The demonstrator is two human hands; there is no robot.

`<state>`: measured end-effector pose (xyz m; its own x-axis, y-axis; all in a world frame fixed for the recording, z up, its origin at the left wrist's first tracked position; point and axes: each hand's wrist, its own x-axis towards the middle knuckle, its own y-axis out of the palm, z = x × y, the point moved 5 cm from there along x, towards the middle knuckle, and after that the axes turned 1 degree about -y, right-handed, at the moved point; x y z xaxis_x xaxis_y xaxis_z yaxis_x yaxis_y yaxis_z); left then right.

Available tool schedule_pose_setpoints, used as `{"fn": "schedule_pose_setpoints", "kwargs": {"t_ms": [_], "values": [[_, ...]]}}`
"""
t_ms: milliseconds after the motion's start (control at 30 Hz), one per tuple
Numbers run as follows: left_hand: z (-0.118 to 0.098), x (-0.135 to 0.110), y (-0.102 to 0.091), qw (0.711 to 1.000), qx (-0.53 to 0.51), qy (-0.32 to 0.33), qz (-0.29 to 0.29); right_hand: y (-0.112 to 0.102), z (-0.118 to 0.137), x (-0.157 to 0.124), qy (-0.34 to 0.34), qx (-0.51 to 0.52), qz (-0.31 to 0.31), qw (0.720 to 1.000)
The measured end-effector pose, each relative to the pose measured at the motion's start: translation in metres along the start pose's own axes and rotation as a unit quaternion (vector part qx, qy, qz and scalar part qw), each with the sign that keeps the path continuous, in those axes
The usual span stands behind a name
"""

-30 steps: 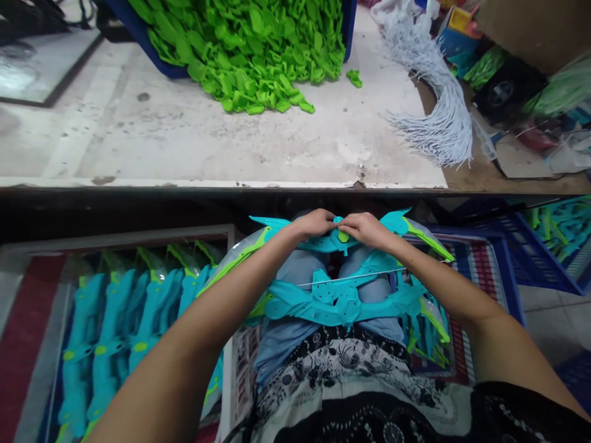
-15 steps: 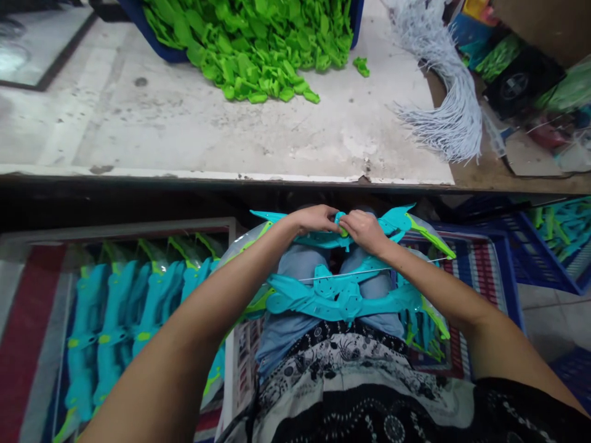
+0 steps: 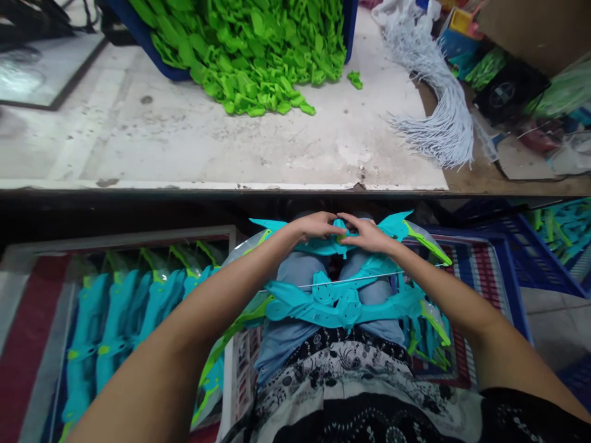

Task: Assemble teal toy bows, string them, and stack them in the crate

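Observation:
My left hand and my right hand meet over my knees, both closed on the middle of a teal toy bow with lime-green tips. A small green piece sits between my fingertips at the bow's grip. A second teal bow with a thin white string lies across my lap, nearer my body.
A worn white table stands ahead, with a blue bin spilling green plastic parts and a bundle of white cords. Finished teal bows in clear bags lie to my left. Blue crates with more parts stand to my right.
My hands stay together on the bow's middle; the fingers have shifted slightly around the green piece. The view has tilted a little.

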<state>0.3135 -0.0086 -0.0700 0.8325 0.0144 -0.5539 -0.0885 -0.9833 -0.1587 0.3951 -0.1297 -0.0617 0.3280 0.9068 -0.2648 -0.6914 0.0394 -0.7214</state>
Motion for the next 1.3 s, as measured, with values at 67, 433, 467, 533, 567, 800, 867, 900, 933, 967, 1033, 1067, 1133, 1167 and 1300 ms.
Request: {"fn": "schedule_pose_setpoints", "kwargs": {"t_ms": [67, 433, 467, 533, 567, 800, 867, 900, 933, 967, 1033, 1067, 1133, 1167, 1300], "values": [[0.002, 0.002, 0.0, 0.999, -0.018, 0.0, -0.028, 0.001, 0.002, 0.002, 0.015, 0.004, 0.001, 1.0], [-0.018, -0.021, 0.002, 0.934, 0.295, 0.048, -0.196, 0.002, 0.003, -0.009, -0.083, -0.087, -0.027, 0.992], [-0.021, -0.029, 0.008, 0.912, 0.343, 0.063, -0.214, 0.001, 0.002, -0.011, -0.098, -0.106, -0.025, 0.989], [-0.022, -0.042, 0.026, 0.876, 0.425, 0.103, -0.204, -0.001, 0.001, -0.013, -0.111, -0.131, -0.022, 0.985], [-0.02, -0.047, 0.036, 0.862, 0.456, 0.121, -0.187, -0.003, 0.0, -0.013, -0.109, -0.135, -0.021, 0.985], [-0.011, -0.044, 0.043, 0.828, 0.527, 0.113, -0.155, -0.045, 0.04, 0.0, -0.153, -0.166, -0.051, 0.973], [-0.02, -0.039, 0.033, 0.839, 0.517, 0.108, -0.134, -0.073, 0.059, 0.022, -0.158, -0.179, -0.123, 0.963], [-0.024, -0.038, 0.029, 0.843, 0.513, 0.105, -0.125, -0.087, 0.068, 0.039, -0.148, -0.192, -0.159, 0.957], [-0.029, -0.037, 0.025, 0.843, 0.513, 0.105, -0.124, -0.101, 0.075, 0.06, -0.134, -0.211, -0.19, 0.95], [-0.033, -0.036, 0.023, 0.838, 0.519, 0.106, -0.132, -0.113, 0.082, 0.084, -0.117, -0.232, -0.209, 0.943], [-0.034, -0.036, 0.023, 0.816, 0.543, 0.11, -0.168, -0.13, 0.095, 0.132, -0.088, -0.26, -0.223, 0.935], [-0.032, -0.036, 0.025, 0.803, 0.555, 0.112, -0.186, -0.134, 0.1, 0.152, -0.079, -0.263, -0.227, 0.935], [-0.021, -0.037, 0.028, 0.79, 0.565, 0.116, -0.208, -0.13, 0.113, 0.168, -0.088, -0.246, -0.25, 0.933], [-0.014, -0.038, 0.029, 0.789, 0.562, 0.118, -0.217, -0.121, 0.119, 0.162, -0.113, -0.229, -0.266, 0.93], [0.002, -0.039, 0.02, 0.8, 0.532, 0.131, -0.244, -0.036, 0.14, 0.052, -0.348, -0.157, -0.215, 0.899]]}}
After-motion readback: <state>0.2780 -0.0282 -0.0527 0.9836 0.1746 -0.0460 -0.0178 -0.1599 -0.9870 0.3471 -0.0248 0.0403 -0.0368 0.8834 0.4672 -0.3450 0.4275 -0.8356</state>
